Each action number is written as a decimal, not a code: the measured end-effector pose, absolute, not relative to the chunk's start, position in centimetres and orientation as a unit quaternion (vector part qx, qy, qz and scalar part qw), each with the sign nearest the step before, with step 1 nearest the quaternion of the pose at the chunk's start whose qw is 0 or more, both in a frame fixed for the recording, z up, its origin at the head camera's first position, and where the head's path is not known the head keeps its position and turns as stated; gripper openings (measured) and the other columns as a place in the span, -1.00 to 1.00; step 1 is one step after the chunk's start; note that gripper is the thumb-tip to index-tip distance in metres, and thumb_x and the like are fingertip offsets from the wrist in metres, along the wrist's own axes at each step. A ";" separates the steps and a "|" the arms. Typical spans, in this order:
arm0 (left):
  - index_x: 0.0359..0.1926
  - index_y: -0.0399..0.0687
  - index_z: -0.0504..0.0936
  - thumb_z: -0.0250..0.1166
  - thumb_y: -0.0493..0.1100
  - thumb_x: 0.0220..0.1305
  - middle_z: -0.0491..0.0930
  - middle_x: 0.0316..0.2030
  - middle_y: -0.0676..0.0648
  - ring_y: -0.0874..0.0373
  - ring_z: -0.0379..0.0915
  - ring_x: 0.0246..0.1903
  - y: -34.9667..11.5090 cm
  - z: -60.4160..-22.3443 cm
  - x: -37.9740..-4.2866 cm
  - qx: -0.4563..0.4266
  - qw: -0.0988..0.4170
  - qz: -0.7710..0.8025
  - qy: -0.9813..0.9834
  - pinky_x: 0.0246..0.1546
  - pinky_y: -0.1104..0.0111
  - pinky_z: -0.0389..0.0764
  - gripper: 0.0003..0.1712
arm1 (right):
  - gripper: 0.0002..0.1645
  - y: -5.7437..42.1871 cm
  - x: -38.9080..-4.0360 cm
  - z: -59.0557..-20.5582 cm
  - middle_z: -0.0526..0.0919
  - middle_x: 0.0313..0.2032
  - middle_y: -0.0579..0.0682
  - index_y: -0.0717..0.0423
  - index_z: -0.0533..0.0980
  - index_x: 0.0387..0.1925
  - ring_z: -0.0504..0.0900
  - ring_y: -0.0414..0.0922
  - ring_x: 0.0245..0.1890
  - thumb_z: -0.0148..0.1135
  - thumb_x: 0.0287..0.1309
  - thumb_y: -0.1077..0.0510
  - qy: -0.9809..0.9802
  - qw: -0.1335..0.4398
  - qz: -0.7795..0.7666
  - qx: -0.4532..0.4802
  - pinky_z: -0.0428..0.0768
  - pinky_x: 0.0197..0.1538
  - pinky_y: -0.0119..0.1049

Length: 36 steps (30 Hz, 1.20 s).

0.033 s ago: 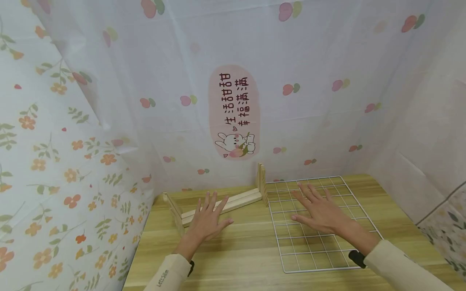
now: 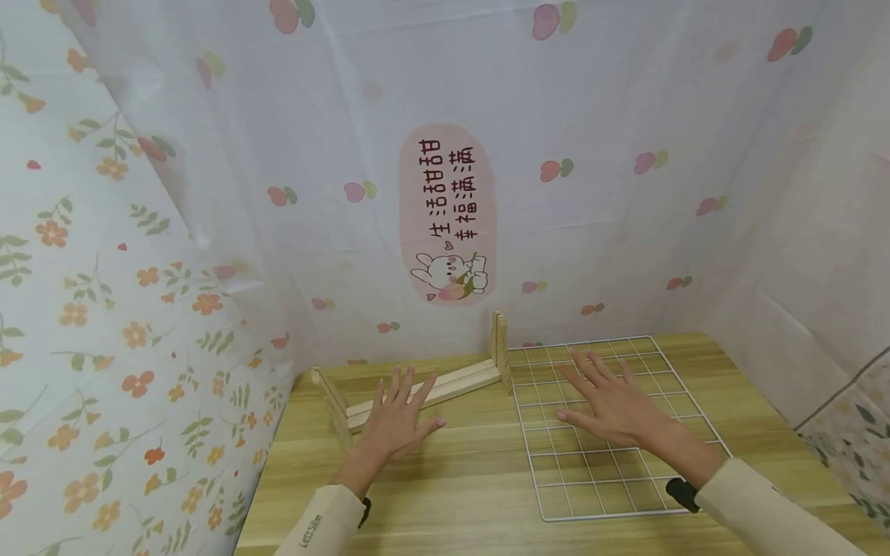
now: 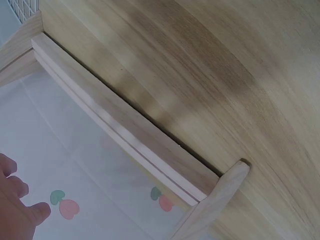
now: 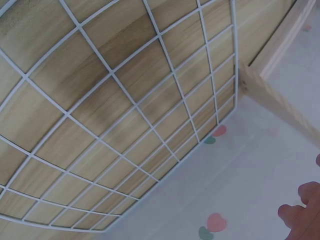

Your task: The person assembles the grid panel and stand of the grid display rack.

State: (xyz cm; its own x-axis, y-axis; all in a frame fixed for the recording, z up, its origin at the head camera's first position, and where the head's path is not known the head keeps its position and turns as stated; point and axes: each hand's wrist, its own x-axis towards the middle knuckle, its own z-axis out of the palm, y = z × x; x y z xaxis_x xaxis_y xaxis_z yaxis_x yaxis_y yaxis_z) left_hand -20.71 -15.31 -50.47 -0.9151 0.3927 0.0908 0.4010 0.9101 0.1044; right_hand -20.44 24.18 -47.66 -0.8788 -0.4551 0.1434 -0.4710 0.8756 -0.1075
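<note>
My left hand (image 2: 398,421), fingers spread and straight, hovers in front of a pale wooden stand (image 2: 462,382) and hides part of it in the head view. Two upright end pieces joined by long slats make up the stand; its slats (image 3: 125,117) cross the left wrist view. On the right, a white wire grid panel (image 4: 111,72) lies flat on the table beside the stand. Over that panel hangs my right hand (image 2: 615,401), fingers also spread. Neither hand holds anything. In the wrist views, both hands appear apart from the objects.
The wood-grain table (image 2: 445,494) carries both objects. A white printed cloth (image 2: 591,93) with a rabbit picture hangs behind it. A flowered cloth (image 2: 104,309) closes the left side, and another pale cloth (image 2: 799,270) the right.
</note>
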 end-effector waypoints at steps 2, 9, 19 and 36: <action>0.54 0.32 -0.10 -0.14 0.49 0.32 -0.13 0.52 -0.20 -0.22 -0.24 0.49 -15.3 -50.5 -20.7 -0.203 0.033 -0.056 -0.977 0.38 -0.20 -0.08 -0.10 | -0.06 24.2 -20.4 -47.7 -0.02 0.51 0.15 -0.11 0.14 0.49 0.04 0.28 0.45 -0.02 0.23 -0.46 -0.967 0.057 0.070 0.240 -0.05 0.25 0.51; 0.55 0.30 -0.12 -0.29 0.56 0.29 -0.15 0.52 -0.21 -0.22 -0.26 0.49 -15.2 -50.2 -20.5 -0.203 0.025 -0.050 -0.978 0.39 -0.18 -0.07 -0.07 | -0.07 24.4 -20.4 -47.9 -0.02 0.51 0.13 -0.13 0.13 0.49 0.02 0.28 0.45 -0.04 0.23 -0.48 -0.967 0.054 0.073 0.238 -0.03 0.23 0.53; 0.55 0.28 -0.11 -0.22 0.50 0.33 -0.10 0.52 -0.23 -0.24 -0.26 0.49 -14.6 -50.3 -20.6 -0.202 0.020 -0.057 -0.977 0.38 -0.19 -0.03 -0.10 | -0.05 24.7 -20.1 -47.9 0.01 0.50 0.19 -0.11 0.14 0.49 0.04 0.29 0.44 -0.03 0.22 -0.48 -0.970 0.054 0.067 0.227 0.00 0.25 0.50; 0.55 0.25 -0.10 -0.31 0.52 0.32 -0.11 0.52 -0.23 -0.26 -0.24 0.48 -11.1 -50.6 -22.0 -0.201 -0.010 -0.100 -0.975 0.38 -0.19 -0.05 -0.09 | 0.01 26.3 -21.4 -48.7 0.01 0.47 0.29 0.07 0.15 0.47 0.06 0.38 0.40 -0.06 0.22 -0.49 -0.979 0.022 0.069 0.190 0.01 0.16 0.58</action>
State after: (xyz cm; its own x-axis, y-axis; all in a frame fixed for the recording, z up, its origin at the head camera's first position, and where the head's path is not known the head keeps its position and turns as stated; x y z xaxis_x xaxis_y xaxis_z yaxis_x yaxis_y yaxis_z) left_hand -22.01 -11.13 -50.55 -0.9194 0.3928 0.0211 0.3889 0.8997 0.1984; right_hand -21.44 26.34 -48.75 -0.9271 -0.3683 0.0702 -0.3745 0.9185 -0.1269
